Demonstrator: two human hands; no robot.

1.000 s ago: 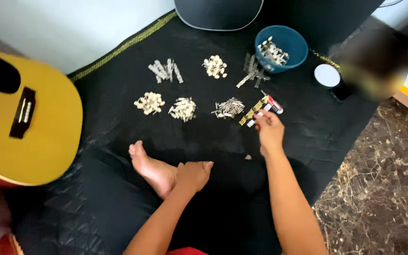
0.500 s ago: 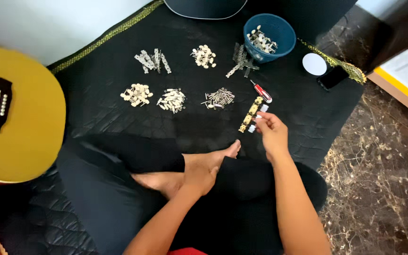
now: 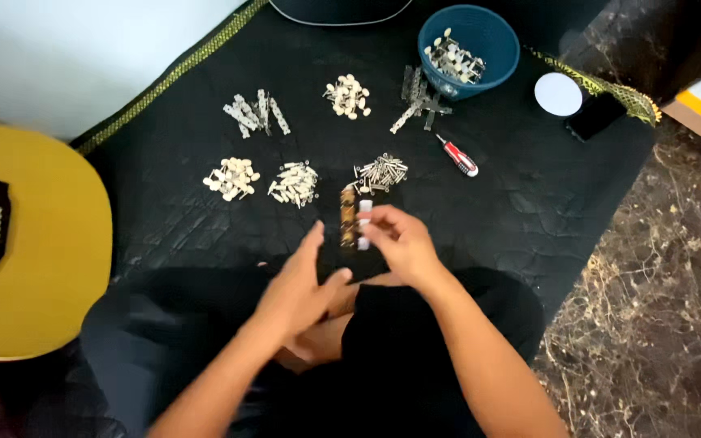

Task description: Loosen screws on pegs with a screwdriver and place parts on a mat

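My right hand [image 3: 401, 245] holds a guitar tuner strip [image 3: 354, 217] with white knobs, lifted over the black mat [image 3: 529, 195] in front of my crossed legs. Just left of the strip, my left hand [image 3: 298, 285] has its fingers apart and holds nothing. Beyond the hands lie small piles of parts: metal screws [image 3: 381, 172], cream pegs [image 3: 294, 182], cream knobs [image 3: 231, 178], another pile of cream knobs [image 3: 348, 95] and metal plates [image 3: 255, 113]. A red-handled screwdriver [image 3: 458, 156] lies to the right of the screws.
A blue basket [image 3: 470, 34] holding several tuner parts stands at the far edge, with loose tuner strips [image 3: 419, 101] beside it. A yellow acoustic guitar [image 3: 34, 243] lies at left. A white round lid [image 3: 558, 94] and a dark phone [image 3: 596, 118] rest at the mat's right corner. Marble floor lies at right.
My right hand has brought the tuner strip from the mat's right toward the middle. My left hand has risen from my foot and come up beside the strip.
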